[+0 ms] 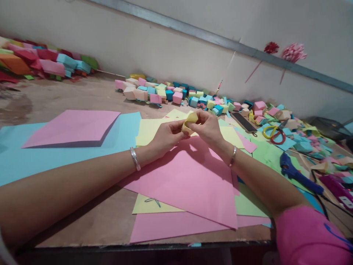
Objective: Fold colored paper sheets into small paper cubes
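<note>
Both hands meet above the middle of the table around a small folded piece of yellow paper (191,118). My left hand (168,137) pinches its lower left side with the fingertips. From the right, my right hand (207,127) grips it between thumb and fingers. The piece looks bent into a small open shape, partly hidden by the fingers. Beneath the hands lies a large pink sheet (187,180), on top of yellow sheets (149,130) and other coloured paper.
A pink sheet (74,127) rests on a blue sheet (121,134) at left. Small paper boxes (176,96) line the wall. At right are a phone (243,122), scissors (275,133) and a blue glue gun (299,175) with its cord. Paper flowers (293,53) stand by the wall.
</note>
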Available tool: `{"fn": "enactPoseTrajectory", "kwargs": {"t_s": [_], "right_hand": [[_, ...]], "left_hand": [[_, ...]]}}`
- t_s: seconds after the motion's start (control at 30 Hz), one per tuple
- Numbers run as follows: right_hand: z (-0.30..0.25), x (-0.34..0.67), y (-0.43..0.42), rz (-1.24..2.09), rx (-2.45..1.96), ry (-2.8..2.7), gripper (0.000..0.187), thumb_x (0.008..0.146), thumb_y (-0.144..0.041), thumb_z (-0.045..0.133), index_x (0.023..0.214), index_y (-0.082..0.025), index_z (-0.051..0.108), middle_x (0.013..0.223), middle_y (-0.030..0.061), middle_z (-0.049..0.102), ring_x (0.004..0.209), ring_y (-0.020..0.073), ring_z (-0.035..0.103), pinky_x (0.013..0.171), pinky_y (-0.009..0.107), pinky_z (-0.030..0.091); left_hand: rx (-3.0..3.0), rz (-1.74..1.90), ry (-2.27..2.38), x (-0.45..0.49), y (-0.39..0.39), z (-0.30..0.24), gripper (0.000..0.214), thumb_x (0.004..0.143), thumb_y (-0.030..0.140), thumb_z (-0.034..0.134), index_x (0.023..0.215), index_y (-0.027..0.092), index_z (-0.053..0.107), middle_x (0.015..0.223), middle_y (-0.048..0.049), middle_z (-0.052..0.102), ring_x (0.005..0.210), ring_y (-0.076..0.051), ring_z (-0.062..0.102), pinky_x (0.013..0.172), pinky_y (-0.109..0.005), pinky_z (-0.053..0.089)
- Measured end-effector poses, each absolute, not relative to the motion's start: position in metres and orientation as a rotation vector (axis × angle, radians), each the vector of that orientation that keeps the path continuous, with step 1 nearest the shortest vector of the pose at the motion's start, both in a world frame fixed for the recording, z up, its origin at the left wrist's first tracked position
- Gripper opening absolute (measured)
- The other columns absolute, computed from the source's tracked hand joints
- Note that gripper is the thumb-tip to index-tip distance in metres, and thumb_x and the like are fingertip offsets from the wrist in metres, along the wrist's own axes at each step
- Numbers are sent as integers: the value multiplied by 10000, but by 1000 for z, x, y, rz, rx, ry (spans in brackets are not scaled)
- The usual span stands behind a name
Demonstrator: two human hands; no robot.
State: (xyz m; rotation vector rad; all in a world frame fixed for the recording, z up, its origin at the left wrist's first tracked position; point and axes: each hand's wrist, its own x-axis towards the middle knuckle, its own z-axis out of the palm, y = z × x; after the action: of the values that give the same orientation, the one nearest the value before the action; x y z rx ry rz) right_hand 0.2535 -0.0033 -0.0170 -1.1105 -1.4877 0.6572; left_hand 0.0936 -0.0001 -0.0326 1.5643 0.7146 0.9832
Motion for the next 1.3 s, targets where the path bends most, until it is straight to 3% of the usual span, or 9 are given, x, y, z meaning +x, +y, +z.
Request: {"fn": "enactPoseTrajectory", "kwargs": {"t_s": [0.3,0.53,0.77,0.93,1.1,1.3], "right_hand": [[-22,260,3,384,-1061,-1610,81,666,-118,580,652,-190,544,653,-39,545,627,104,494,614,262,428],[-13,265,2,209,-1160,-1803,118,617,-62,569,630,-179,580,650,-24,595,624,114,533,580,248,398],[-1,267,-1,131,-1240,-2015,204,581,-40,513,673,-174,637,723,6,667,684,138,586,633,257,444],[0,266,-2,152,-1277,-1973,295,581,-31,455,694,-166,692,739,24,700,701,145,605,620,248,454],[3,270,-2,116,-1274,-1998,227,646,-71,516,663,-181,714,693,8,707,680,138,616,652,256,456],[8,268,-5,217,-1266,-2074,121,637,-85,579,704,-160,646,699,-7,680,662,129,625,618,231,444]], "left_hand": [[1474,996,683,94,0,-34,326,750,351,732,1051,226,724,827,-21,665,655,-113,517,568,-260,435],[1560,967,699,91,2,-36,225,786,330,702,942,169,723,808,-21,625,656,-92,476,521,-207,356],[1519,991,699,93,0,-36,337,767,332,728,1067,179,706,878,-37,669,686,-102,527,553,-213,403],[1551,1001,661,92,4,-40,289,791,333,705,1034,177,713,896,-48,687,730,-127,577,590,-234,457],[1644,1054,674,92,8,-47,329,800,285,691,1115,191,692,1029,-67,709,862,-160,639,736,-277,524],[1727,1165,751,95,15,-54,626,747,155,682,1352,147,522,1049,-111,725,923,-200,666,819,-361,559]]}}
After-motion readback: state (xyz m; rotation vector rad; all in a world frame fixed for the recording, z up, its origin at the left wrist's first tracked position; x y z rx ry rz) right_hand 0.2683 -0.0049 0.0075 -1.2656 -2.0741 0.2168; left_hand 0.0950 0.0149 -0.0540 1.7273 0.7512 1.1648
